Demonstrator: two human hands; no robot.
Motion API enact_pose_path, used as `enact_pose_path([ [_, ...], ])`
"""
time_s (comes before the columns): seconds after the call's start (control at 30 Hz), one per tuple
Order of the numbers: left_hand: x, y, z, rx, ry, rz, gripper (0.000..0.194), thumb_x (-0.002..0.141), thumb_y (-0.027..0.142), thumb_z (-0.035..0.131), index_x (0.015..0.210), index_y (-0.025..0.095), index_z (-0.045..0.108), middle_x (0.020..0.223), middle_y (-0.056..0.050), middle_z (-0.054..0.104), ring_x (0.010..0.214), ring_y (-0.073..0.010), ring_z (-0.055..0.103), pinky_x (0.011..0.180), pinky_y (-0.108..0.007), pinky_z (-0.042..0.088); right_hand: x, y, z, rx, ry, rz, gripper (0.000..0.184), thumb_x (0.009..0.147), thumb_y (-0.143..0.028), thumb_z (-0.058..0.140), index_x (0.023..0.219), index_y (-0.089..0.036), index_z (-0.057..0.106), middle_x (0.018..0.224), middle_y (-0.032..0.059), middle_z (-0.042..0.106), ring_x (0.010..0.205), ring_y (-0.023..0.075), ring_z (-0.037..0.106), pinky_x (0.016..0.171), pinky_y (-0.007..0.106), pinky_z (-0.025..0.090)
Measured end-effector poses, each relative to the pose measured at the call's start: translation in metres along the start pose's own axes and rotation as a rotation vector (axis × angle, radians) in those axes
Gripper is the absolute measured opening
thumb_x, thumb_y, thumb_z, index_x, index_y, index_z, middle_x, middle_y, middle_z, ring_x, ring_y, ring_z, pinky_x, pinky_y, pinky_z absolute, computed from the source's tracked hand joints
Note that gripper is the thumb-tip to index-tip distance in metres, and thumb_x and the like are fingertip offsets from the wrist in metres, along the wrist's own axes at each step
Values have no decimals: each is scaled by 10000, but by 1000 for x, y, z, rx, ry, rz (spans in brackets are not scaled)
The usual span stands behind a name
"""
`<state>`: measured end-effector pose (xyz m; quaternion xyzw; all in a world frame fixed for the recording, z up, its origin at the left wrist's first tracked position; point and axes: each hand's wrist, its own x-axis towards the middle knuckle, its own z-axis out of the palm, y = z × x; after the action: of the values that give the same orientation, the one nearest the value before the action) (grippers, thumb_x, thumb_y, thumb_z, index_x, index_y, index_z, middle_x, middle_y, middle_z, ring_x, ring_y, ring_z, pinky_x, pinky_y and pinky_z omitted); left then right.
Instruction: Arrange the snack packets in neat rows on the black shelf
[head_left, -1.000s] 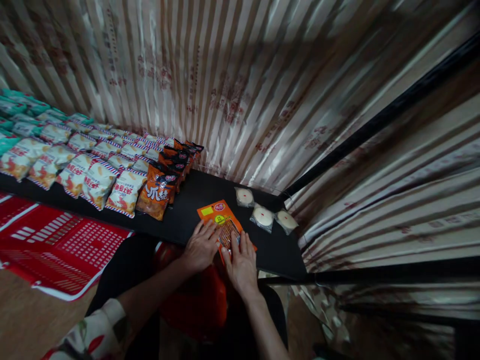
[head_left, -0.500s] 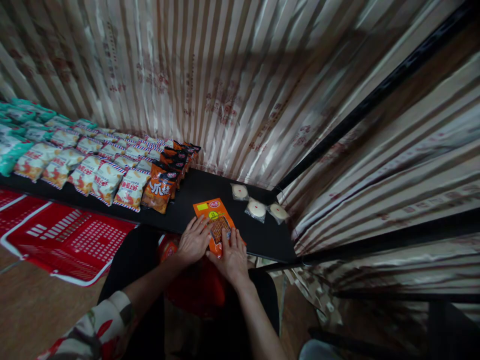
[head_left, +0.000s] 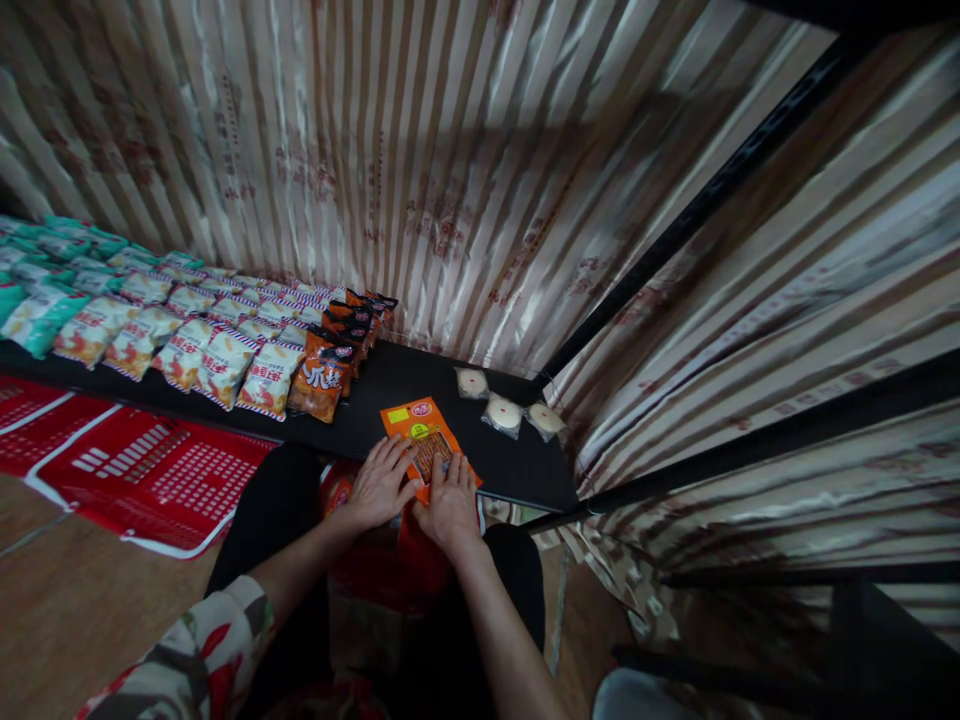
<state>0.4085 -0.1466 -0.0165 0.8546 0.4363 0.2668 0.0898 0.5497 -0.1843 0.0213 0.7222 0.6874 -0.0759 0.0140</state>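
An orange snack packet (head_left: 427, 432) with a yellow label and a window of brown sticks lies flat on the black shelf (head_left: 517, 470), close to its front edge. My left hand (head_left: 381, 482) rests with fingers stretched over the packet's left side. Over its lower right part lie the extended fingers of my right hand (head_left: 450, 505). Both hands press on the packet without wrapping round it. Under my hands, partly hidden between my knees, is a red basket (head_left: 397, 570) with orange packaging in it.
Left on the shelf stand rows of white snack bags (head_left: 266, 378), orange-black bags (head_left: 321, 378) and green bags (head_left: 45, 318). Right are three round wrapped cakes (head_left: 502, 415). Red baskets (head_left: 150, 470) sit below the shelf; black frame bars (head_left: 675, 250) and a striped curtain (head_left: 420, 180) enclose it.
The view has shifted slightly, so the shelf goods sit a little differently in the picture. My hands stay on the orange packet; the right fingers look slightly more drawn together.
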Motion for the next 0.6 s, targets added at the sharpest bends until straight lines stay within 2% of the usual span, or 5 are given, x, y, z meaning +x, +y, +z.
enact_pose_path([
  [0.27, -19, 10, -4, -10, 62, -50, 385, 886, 258, 399, 1237, 165, 524, 1273, -109, 535, 1229, -243, 427, 1054, -472, 335, -15, -1, -5, 24, 27, -27, 624, 782, -254, 491, 1368, -65, 386, 1430, 233, 330, 1339, 345, 273, 1073, 450, 203],
  [0.43, -31, 13, -4, -79, 192, -138, 325, 879, 225, 394, 1139, 183, 584, 1183, -102, 581, 1148, -241, 486, 998, -470, 398, -27, -5, -9, 43, 17, -59, 578, 791, -195, 458, 1362, -124, 415, 1429, 171, 367, 1326, 298, 321, 1074, 394, 241],
  [0.6, -46, 17, 2, -202, 303, -221, 308, 878, 215, 392, 1126, 176, 572, 1213, -105, 564, 1210, -246, 447, 1008, -476, 397, -38, -11, -5, 39, 10, -63, 551, 826, -228, 450, 1369, -150, 408, 1420, 152, 390, 1311, 278, 354, 1053, 373, 290],
])
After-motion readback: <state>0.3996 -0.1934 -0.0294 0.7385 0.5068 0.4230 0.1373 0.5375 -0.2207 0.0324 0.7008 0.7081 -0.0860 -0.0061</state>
